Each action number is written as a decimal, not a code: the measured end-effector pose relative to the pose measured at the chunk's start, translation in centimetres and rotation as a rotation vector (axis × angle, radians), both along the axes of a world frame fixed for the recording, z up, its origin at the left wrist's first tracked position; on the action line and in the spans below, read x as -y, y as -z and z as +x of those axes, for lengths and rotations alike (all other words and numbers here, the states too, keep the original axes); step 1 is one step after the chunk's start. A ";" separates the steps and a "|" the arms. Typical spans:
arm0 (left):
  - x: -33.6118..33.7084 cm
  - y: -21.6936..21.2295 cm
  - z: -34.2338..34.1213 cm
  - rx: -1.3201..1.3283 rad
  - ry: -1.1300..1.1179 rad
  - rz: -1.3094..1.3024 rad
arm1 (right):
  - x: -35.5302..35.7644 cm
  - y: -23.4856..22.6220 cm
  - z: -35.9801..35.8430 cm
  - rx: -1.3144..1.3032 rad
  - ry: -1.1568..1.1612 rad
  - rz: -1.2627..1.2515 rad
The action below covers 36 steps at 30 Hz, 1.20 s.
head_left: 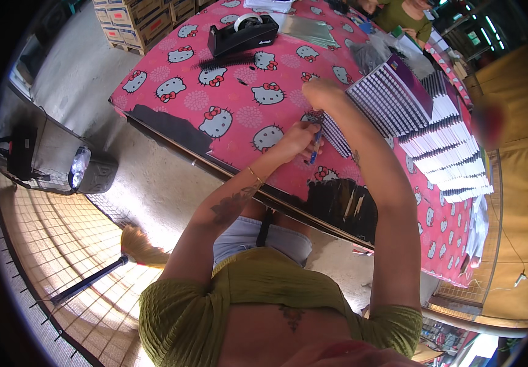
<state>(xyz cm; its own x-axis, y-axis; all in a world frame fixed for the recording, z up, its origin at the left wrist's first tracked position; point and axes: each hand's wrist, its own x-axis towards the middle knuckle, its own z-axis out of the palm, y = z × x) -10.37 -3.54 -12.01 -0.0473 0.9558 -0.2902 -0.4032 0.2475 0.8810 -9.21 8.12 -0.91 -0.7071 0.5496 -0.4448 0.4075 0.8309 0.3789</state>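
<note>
On the pink patterned tablecloth, my left hand (301,140) is closed around a slim blue tool (316,145), either a pen or a small handled cutter; its kind is unclear. Just beyond it, my right hand (323,95) bends down at the wrist, its fingers mostly hidden behind the hand. Under my right forearm lies a notebook with a black coil spine (338,136), its upper end close to both hands. The forearm covers much of that notebook.
To the right stand piled white-paged notebooks (438,156) beside a row of coil-bound ones with purple covers (392,98). A black tape dispenser (242,38), loose black coils (227,61) and clear plastic sheets (308,30) lie farther back. Another person (407,21) sits across the table.
</note>
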 end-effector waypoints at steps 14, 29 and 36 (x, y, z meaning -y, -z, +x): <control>1.2 0.2 1.5 -0.064 -0.016 0.045 | -0.6 0.5 0.5 -0.121 0.014 -0.021; -0.3 0.8 1.4 -0.041 -0.092 0.086 | -0.4 1.1 0.8 -0.107 -0.037 0.017; 0.5 1.0 1.0 0.007 -0.028 -0.011 | 0.2 0.9 -0.2 -0.145 0.041 -0.100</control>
